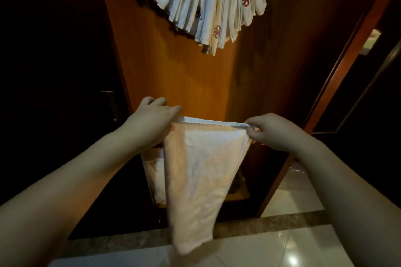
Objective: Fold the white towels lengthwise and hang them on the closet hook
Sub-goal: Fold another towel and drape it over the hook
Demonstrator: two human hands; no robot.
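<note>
Facing closet panel (173,67), hung towels (206,2) above; left hand (149,121), right hand (271,132) pinching limp white towel (195,169) top corners; likely light, floppy.

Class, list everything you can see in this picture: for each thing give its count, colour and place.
held towel: one, white, hanging lengthwise between both hands, centre.
hung towels: a bunch too dense to count, white with red emblems, top centre.
closet panel: one, orange-brown wood, behind the towels.
bin: one, pale, low behind the held towel, partly hidden.
floor tiles: glossy white, bottom right.
left hand: pinches the towel's top left corner.
right hand: pinches the top right corner.
</note>
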